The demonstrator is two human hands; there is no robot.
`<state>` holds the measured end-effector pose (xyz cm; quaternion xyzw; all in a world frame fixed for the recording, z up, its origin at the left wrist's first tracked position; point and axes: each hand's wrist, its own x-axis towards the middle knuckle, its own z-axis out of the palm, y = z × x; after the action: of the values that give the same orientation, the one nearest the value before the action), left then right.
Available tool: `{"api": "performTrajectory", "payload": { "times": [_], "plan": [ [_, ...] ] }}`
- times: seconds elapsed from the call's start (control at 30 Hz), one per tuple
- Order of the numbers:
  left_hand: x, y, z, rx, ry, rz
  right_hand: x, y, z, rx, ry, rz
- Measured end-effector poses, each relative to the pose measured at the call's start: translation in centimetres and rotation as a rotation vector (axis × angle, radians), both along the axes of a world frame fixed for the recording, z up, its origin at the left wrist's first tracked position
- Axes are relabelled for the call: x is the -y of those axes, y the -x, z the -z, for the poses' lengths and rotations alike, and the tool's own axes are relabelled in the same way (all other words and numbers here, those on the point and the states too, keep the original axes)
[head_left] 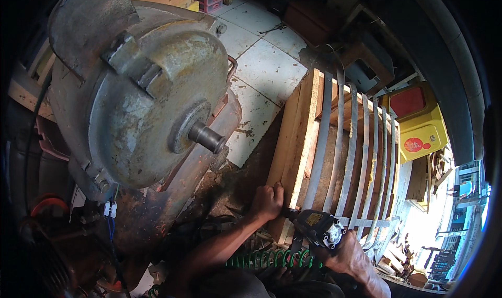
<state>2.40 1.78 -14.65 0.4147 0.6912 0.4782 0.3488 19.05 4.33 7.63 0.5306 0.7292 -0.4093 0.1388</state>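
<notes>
A wooden frame [291,136] stands tilted in front of me, with several grey metal straps [349,146] running along its open side and one strap across them near the close end. My left hand [268,201] is closed on the near edge of its side board, thumb uppermost. My right hand [348,253] is wrapped round a black nail gun [316,226] with a silver bolted cap. The nail gun's nose points left, at the frame's near corner; whether it touches the wood I cannot tell. A green coiled air hose [272,259] runs below.
A large grey machine housing with a protruding shaft [206,137] stands close on the left. A yellow container [418,122] lies beyond the frame at right. Wood scraps [400,259] are piled at the lower right. White floor tiles [261,68] carry debris.
</notes>
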Motion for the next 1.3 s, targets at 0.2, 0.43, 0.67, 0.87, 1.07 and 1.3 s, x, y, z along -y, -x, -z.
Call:
{"api": "performTrajectory", "payload": {
  "times": [0.2, 0.43, 0.67, 0.87, 1.07, 1.3],
  "plan": [
    [-0.1, 0.0, 0.3, 0.015, -0.024, 0.013, 0.3, -0.4, 0.0, 0.000, -0.009, -0.001],
    [-0.2, -0.2, 0.8, 0.004, -0.060, -0.012, 0.5, -0.9, 0.5, 0.076, 0.034, 0.017],
    [-0.1, -0.2, 0.8, 0.049, -0.148, -0.065, 1.1, -0.4, -0.1, 0.007, 0.008, 0.059],
    [-0.2, -0.1, 1.2, -0.030, -0.077, -0.025, 1.5, -2.4, -1.2, 0.321, 0.086, 0.131],
    [-0.4, -0.3, 2.5, -0.335, -0.122, 0.129, 7.7, -13.6, 1.7, -0.075, 0.310, 0.161],
    [0.2, 0.9, -7.7, -0.698, -0.194, 0.102, 17.1, -15.3, 17.2, -0.225, 0.205, 0.147]
  ]
}}
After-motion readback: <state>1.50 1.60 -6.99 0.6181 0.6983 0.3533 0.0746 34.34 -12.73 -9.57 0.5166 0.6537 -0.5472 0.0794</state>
